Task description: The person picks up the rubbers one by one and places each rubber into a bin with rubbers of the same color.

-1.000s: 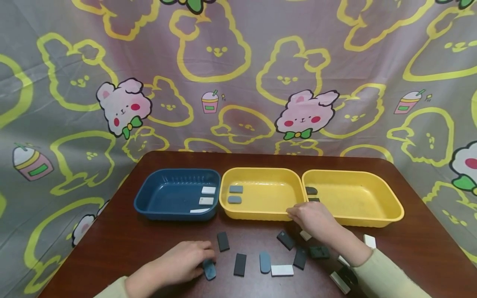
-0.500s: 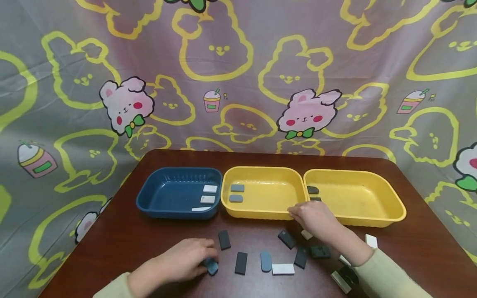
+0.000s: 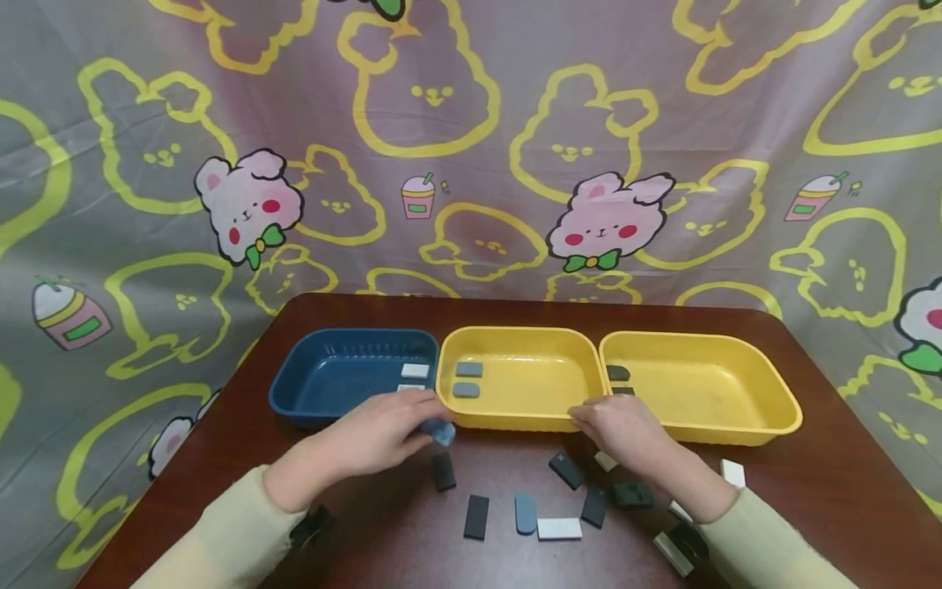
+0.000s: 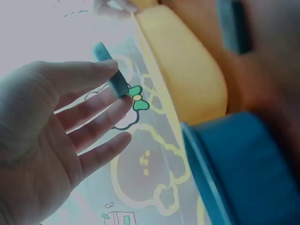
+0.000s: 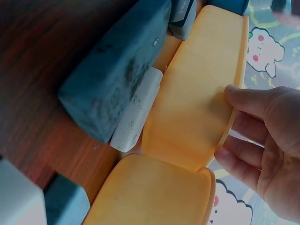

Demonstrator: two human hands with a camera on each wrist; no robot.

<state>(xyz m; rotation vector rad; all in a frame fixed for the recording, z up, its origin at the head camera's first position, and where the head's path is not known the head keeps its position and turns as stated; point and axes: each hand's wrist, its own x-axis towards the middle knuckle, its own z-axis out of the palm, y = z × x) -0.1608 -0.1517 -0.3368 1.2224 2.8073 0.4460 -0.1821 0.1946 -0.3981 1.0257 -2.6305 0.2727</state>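
My left hand (image 3: 375,435) is raised in front of the gap between the blue tray (image 3: 283,406) and the middle yellow tray (image 3: 515,422). Between thumb and fingertips it pinches a blue-grey eraser (image 4: 119,88), held clear of the table; the other fingers are spread. My right hand (image 3: 627,427) grips the front rim of the middle yellow tray near its right corner. Its thumb lies on the outer side and its fingers reach over the rim. Two blue-grey erasers (image 3: 468,370) lie inside this tray. White erasers (image 3: 415,371) lie in the blue tray, partly hidden by my left hand.
The right yellow tray (image 3: 706,436) holds dark erasers (image 3: 618,373) at its left end. Several loose erasers lie before the trays: black (image 3: 476,517), blue-grey (image 3: 526,514) and white (image 3: 559,529). A dark piece (image 3: 312,525) lies under my left forearm. A patterned cloth (image 3: 471,147) hangs behind.
My left hand has lifted the blue-grey eraser off the table and carried it forward, up to the trays' front edges. My right hand has stayed on the yellow tray's rim.
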